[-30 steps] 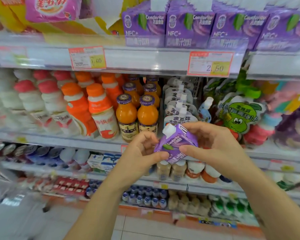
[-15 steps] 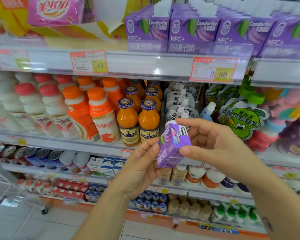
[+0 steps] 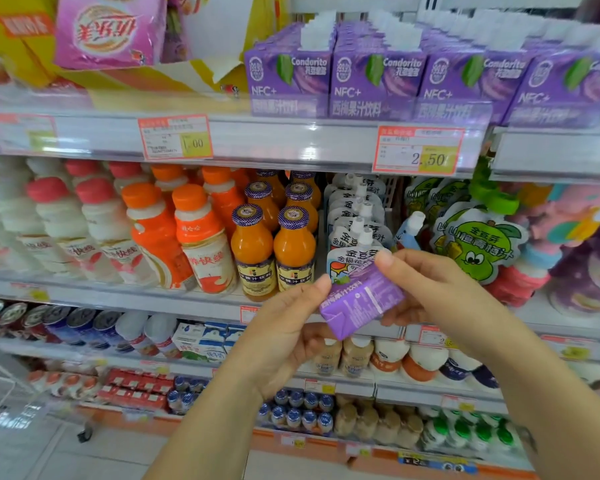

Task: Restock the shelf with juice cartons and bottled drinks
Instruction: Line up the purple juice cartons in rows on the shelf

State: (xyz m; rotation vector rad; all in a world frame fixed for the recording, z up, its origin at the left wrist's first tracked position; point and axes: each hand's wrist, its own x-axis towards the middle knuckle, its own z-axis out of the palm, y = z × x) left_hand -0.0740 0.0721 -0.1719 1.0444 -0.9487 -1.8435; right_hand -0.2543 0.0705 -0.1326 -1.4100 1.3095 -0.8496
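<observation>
Tiered metal shop shelving (image 3: 291, 140) rises over a pale tiled floor (image 3: 21, 455). In front of the middle tier, two grips hold one small purple juice carton (image 3: 361, 301) at a tilt. The left grip (image 3: 291, 334) pinches its lower left end, and the right grip (image 3: 440, 299) curls round its upper right end. Four matching large purple cartons (image 3: 374, 74) front the top tier. Below, six orange glass bottles with purple caps (image 3: 253, 251) stand in two files.
</observation>
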